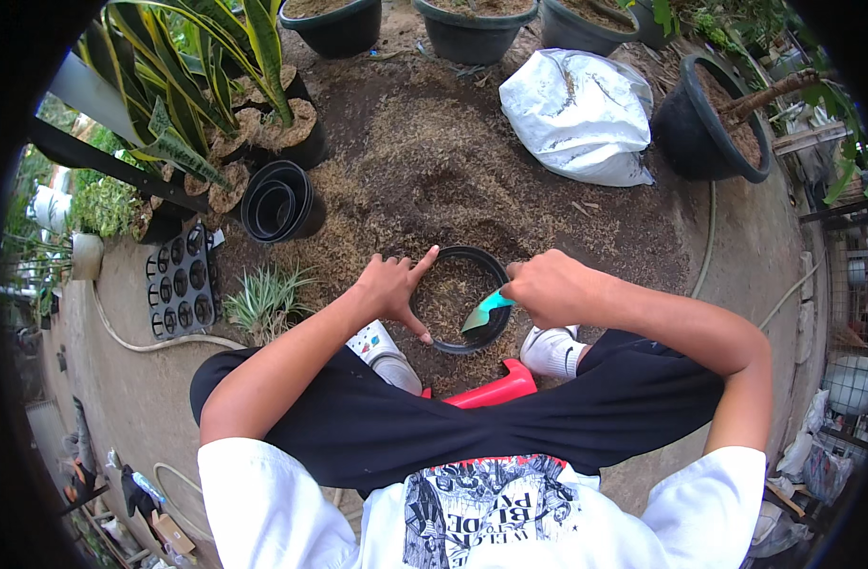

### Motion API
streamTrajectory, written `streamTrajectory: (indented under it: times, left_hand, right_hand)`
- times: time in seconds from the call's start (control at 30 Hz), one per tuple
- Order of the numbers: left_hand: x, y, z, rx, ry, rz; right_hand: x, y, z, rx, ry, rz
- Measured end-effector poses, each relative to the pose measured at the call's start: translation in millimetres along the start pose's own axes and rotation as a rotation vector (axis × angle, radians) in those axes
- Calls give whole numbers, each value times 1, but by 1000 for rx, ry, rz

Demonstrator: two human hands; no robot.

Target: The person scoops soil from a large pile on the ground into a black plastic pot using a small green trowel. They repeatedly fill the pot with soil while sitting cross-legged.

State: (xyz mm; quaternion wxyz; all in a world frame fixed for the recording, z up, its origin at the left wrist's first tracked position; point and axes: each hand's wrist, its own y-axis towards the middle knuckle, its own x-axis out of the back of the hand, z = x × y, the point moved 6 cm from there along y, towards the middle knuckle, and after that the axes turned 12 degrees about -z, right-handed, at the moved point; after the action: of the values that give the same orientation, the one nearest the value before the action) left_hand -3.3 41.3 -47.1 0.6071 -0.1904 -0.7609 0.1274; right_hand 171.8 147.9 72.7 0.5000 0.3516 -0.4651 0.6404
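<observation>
A round black plastic pot [467, 348] stands on the soil between my feet, with a brown, husk-like mix inside. My left hand [398, 288] rests against its left rim, thumb and index finger spread along the edge. Gripped in my right hand [548, 288] is a hand trowel [485, 311] with a turquoise part and a metal tip; it slants down into the pot from the right rim, its tip at the mix. Beneath the pot, near my legs, lies a red plastic object [494, 390], partly hidden by my trousers.
Loose soil mix [434, 156] spreads ahead. Nested black pots [281, 203], a cell tray [181, 284], a spider-like plant [269, 299] and potted snake plants [292, 128] stand left. A white sack [576, 117] and a large planter [718, 121] are at the upper right, near a hose [709, 235].
</observation>
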Motion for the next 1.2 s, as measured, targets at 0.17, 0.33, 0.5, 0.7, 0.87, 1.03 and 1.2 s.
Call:
streamTrajectory:
  times: [0.17,0.33,0.5,0.7,0.87,1.03,1.2]
  left_hand:
    - [-4,-2,1,0,30,-22]
    - [0,-4,0,-7,29,-29]
    - [1,-1,-2,-12,32,-9]
    - [-2,-4,1,5,56,-14]
    - [1,1,-2,-14,60,-12]
    - [-2,-5,1,5,52,-16]
    - [-3,-1,0,-9,74,-40]
  right_hand:
    - [43,1,0,-49,-24,-170]
    - [46,-1,2,-39,34,-143]
    - [-7,-8,6,-20,176,-5]
    - [31,5,13,-87,125,35]
    - [-9,1,9,-97,165,-59]
    - [25,8,14,-164,191,137]
    - [18,8,15,-173,150,-93]
